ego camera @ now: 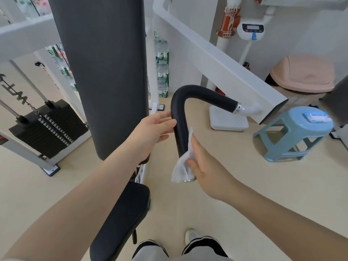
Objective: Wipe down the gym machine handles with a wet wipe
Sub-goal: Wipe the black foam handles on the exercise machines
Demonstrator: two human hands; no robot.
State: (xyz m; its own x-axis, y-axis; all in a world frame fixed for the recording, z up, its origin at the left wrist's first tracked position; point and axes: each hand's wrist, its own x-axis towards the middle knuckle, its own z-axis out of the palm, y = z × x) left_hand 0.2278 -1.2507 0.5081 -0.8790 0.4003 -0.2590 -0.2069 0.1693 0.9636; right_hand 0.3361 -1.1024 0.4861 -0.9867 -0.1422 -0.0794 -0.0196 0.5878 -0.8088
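Black handle (180, 132): mid-wipe, low end.
Right hand (203, 166): fingers press wipe (183, 166) on it.
Left hand (150, 130): fingers loosely steady it at 9 o'clock.
Next: probably slide wipe toward the bend.

A beige floor (235, 185) carries a blue stool (293, 134) and a white scale (228, 120).

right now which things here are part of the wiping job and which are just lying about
Part of the job:
wet wipe
black handle
left hand
right hand

Just lying about:
blue stool
pink bin
weight stack
white scale
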